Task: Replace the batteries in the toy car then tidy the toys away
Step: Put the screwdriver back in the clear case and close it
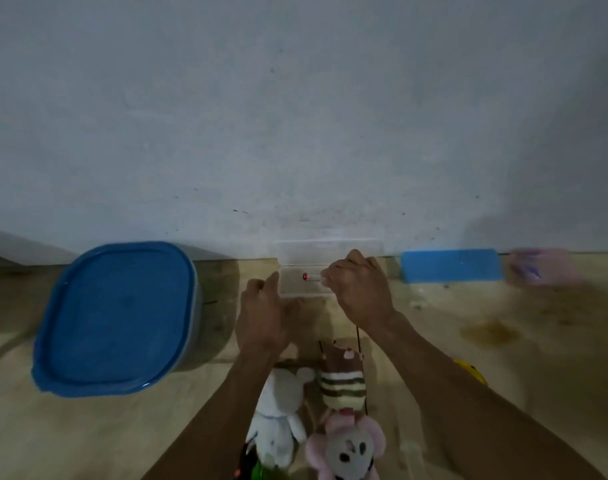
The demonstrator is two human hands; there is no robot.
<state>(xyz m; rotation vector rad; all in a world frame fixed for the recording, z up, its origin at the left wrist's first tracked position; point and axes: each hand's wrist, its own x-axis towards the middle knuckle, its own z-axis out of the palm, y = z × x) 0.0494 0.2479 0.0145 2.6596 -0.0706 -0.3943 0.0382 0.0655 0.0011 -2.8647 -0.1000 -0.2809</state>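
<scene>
Wooden surface (469,306), clear box (295,288), red-tipped tool (311,277)

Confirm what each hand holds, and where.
Left hand grips the clear box at its left edge; right hand pinches a red-tipped stick by its other end.

We record a clear glossy plastic box (297,288), a smooth blue plastic lid (115,317), fuzzy cloth toys (278,403) and a matt, stained wooden tabletop (88,438).

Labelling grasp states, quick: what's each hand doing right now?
Left hand: against the clear box's left edge, grip cannot be told.
Right hand: closed, pinching a small red-tipped stick.
</scene>
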